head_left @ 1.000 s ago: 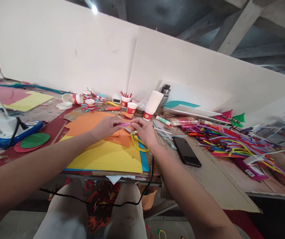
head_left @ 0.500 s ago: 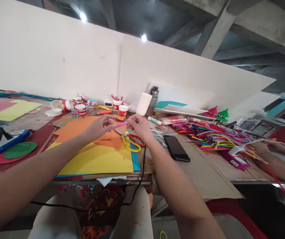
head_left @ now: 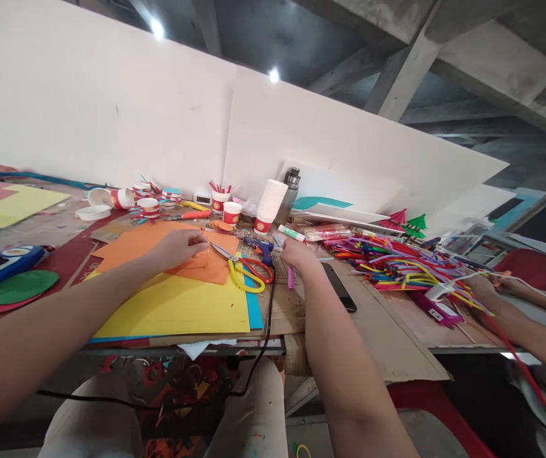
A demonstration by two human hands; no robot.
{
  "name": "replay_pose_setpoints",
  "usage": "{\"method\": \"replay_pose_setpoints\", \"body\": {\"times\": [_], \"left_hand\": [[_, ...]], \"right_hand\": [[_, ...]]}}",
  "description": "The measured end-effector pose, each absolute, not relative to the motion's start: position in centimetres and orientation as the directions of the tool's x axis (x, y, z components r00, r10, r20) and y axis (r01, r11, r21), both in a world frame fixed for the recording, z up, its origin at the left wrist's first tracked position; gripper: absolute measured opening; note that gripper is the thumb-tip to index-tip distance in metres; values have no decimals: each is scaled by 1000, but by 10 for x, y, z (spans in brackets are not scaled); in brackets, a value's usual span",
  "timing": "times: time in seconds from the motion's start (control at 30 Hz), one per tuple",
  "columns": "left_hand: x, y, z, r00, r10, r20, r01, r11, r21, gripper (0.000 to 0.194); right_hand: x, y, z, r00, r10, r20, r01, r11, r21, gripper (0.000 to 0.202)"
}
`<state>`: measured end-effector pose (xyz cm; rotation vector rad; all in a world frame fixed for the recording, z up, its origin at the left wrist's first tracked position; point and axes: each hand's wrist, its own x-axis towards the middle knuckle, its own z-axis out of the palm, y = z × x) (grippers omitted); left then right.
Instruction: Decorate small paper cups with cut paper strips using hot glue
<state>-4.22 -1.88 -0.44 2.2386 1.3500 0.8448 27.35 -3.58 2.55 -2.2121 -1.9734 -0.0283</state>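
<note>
My left hand (head_left: 182, 247) hovers over the orange paper (head_left: 127, 245), fingers loosely bent and apart, holding nothing I can see. My right hand (head_left: 298, 254) is over the cardboard near a glue stick (head_left: 292, 233), its fingers closed and pointing away. A pink strip (head_left: 291, 277) sticks out below these fingers and seems to be in that hand; its upper end is hidden. Between the hands lie scissors (head_left: 246, 273) with yellow and red handles and a blue glue gun (head_left: 264, 248). Yellow paper (head_left: 172, 308) lies under my left forearm.
Stacked paper cups (head_left: 271, 207) and a grey bottle (head_left: 290, 191) stand at the back. A phone (head_left: 339, 286) lies beside my right forearm. Pipe cleaners (head_left: 391, 261) are heaped to the right, near another person's hand (head_left: 485, 292). A black cable (head_left: 269, 331) hangs over the table edge.
My hands have parted: the right moved right with the pink strip, the left drew slightly left and let go of it. The glue gun and the cup stack's base now show.
</note>
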Motion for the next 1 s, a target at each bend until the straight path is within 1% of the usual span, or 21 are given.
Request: {"method": "replay_pose_setpoints", "body": {"times": [0.1, 0.2, 0.43, 0.57, 0.7, 0.8, 0.87, 1.0], "left_hand": [[-44, -19, -2, 332, 892, 306, 653, -452, 608, 33], [-46, -18, -2, 322, 893, 315, 646, -451, 616, 33], [-50, -15, -3, 306, 890, 338, 642, -455, 617, 34], [-54, -16, 2, 236, 905, 354, 619, -420, 663, 31], [-59, -15, 7, 129, 914, 384, 635, -374, 676, 34], [-62, -13, 7, 92, 915, 392, 639, -356, 682, 36], [-63, -10, 6, 80, 920, 385, 640, -343, 688, 36], [-65, -4, 1, 57, 923, 382, 642, -327, 694, 35]], "right_hand": [[271, -39, 25, 187, 978, 92, 981, -181, -68, 32], [267, -43, 28, 213, 971, 106, 977, -208, -55, 32], [258, -42, 30, 210, 960, 186, 976, -195, -97, 31], [254, -43, 29, 191, 957, 217, 978, -167, -124, 26], [247, -44, 32, 150, 946, 287, 981, -107, -161, 23], [244, -43, 33, 108, 930, 352, 983, -47, -177, 23], [245, -40, 31, 86, 900, 427, 980, 2, -201, 24], [251, -31, 23, 62, 788, 613, 940, 160, -302, 20]]}}
